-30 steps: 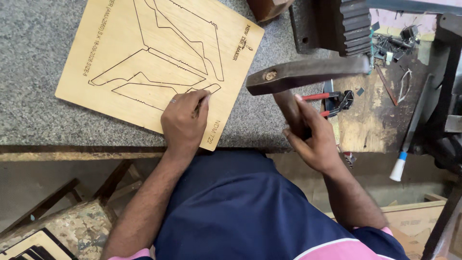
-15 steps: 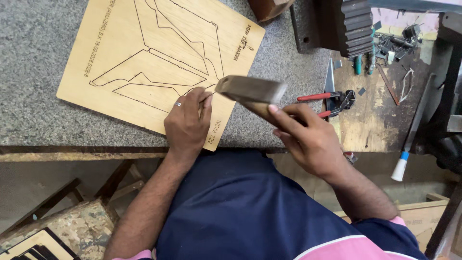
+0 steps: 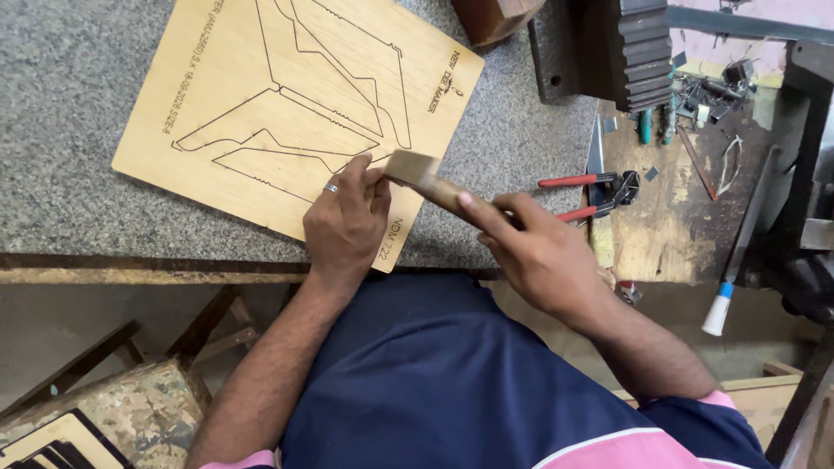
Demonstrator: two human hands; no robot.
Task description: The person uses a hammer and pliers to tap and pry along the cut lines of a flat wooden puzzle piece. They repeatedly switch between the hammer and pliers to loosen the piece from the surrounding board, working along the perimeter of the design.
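The right hand is nearest to the camera, and its fingers are closed around the wooden handle of a hammer. The metal head of the hammer is down beside the left hand, at the near edge of the plywood board. The left hand lies on this board with its fingers bent and pinched together at the tips; what they pinch is too small to tell. A ring is on one finger. The board has thin cut lines and lies flat on the grey table. To the right, red-handled pliers lie on a worn wooden surface. Farther back stands a dark metal block.
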